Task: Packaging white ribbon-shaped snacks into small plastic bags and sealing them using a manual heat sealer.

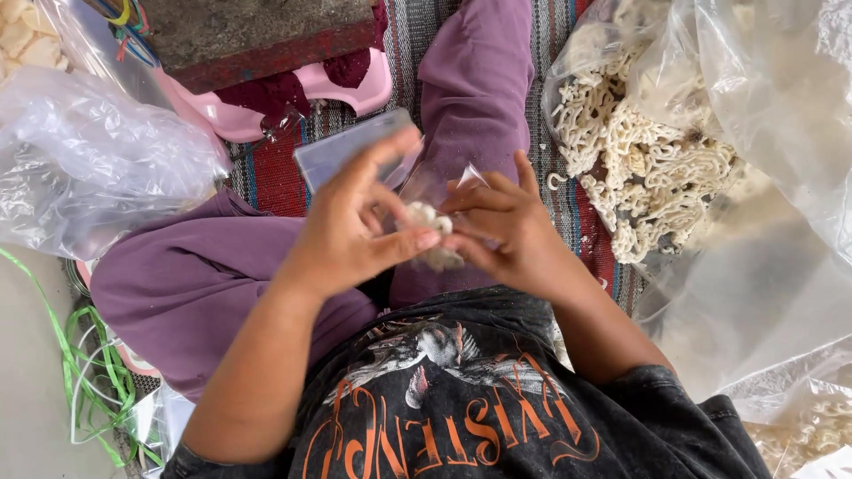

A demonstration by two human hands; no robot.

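Crackers (432, 232), a small pale clump, pinched between fingertips of left hand (351, 226) and right hand (510, 232), against a clear bag (435, 182). Risk: brittle pieces crumble or drop onto lap if bag mouth collapses.

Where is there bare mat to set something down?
A striped mat patch lies bare between the pink plastic stool and purple-trousered knee. Right side is crowded: crackers in clear bags.

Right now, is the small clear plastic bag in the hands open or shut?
Open: the small clear plastic bag gapes while both hands push pale crackers in.
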